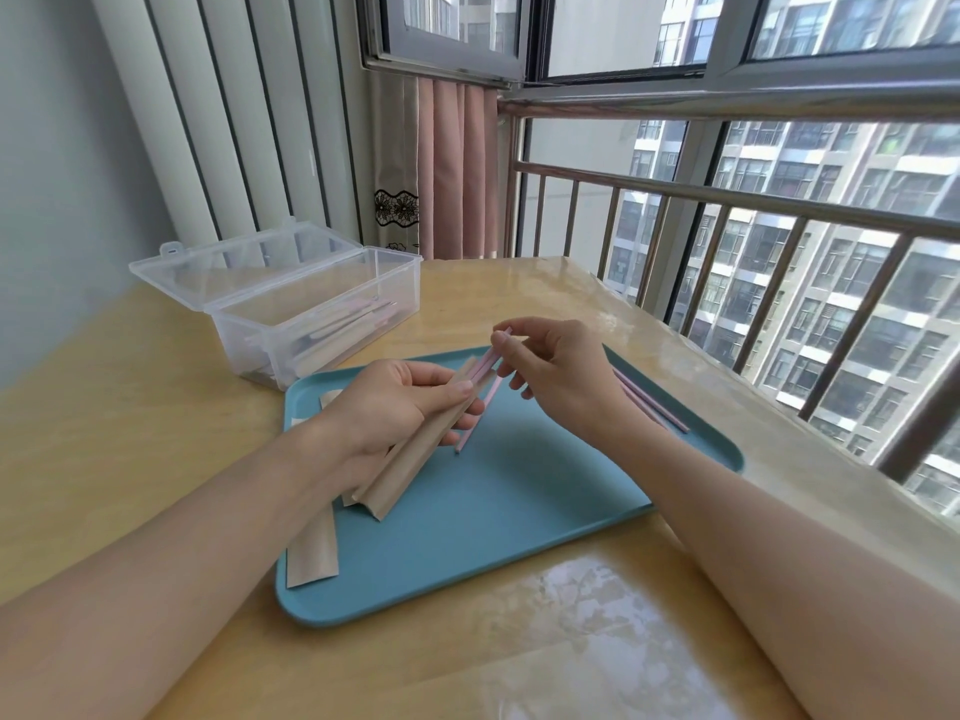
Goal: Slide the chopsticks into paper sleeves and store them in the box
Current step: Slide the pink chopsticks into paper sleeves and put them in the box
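- Your left hand (384, 402) grips a paper sleeve (410, 449), its open mouth aimed up and right.
- The chopsticks (485, 368) run along that same line, tips at the mouth; one seems to lie outside it.
- Your right hand (556, 371) pinches their top ends, so push down-left.
- The open box (322, 304) waits far left on the counter (156, 407).

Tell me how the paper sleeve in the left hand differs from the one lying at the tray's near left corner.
The held sleeve is lifted and slanted above the tray, gripped by the left hand; the corner sleeve lies flat and untouched. The held sleeve has pink chopsticks at its upper mouth, pinched by the right hand; the corner sleeve shows none. Both are tan paper.
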A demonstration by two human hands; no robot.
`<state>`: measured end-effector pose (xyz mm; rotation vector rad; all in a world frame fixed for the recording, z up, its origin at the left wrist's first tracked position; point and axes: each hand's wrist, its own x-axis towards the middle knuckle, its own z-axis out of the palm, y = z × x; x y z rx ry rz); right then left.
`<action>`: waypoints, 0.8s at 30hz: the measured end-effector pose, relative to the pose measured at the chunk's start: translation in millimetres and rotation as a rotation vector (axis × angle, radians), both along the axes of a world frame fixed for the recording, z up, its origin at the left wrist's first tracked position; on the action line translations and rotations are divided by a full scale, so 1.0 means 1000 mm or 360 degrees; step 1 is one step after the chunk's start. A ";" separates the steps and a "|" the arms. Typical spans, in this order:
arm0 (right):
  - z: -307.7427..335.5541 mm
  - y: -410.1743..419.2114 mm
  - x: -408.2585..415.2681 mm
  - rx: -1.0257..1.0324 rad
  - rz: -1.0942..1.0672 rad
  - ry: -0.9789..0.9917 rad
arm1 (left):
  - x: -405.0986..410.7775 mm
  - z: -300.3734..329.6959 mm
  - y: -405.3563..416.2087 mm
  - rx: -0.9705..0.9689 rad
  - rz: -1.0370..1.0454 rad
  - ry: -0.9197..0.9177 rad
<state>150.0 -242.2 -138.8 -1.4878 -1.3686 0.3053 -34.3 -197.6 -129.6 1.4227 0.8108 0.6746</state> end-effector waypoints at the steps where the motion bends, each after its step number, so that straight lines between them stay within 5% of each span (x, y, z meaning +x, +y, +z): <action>1: 0.000 0.000 -0.001 -0.0014 0.0004 -0.0065 | 0.000 0.000 0.001 0.0001 0.0006 0.0003; 10: 0.002 -0.003 -0.005 0.0019 0.0080 -0.0276 | -0.002 0.000 0.005 0.0058 -0.0029 0.0031; 18: 0.020 -0.003 -0.004 -0.0133 0.0362 0.0758 | -0.009 0.016 0.016 0.0261 -0.0055 0.0099; 21: 0.040 0.010 -0.001 -0.0198 0.0321 0.1084 | -0.021 0.029 0.037 0.0756 0.0323 0.0334; 24: 0.073 0.043 0.006 -0.0234 0.0270 0.1286 | -0.042 0.042 0.061 0.0826 0.0751 0.0229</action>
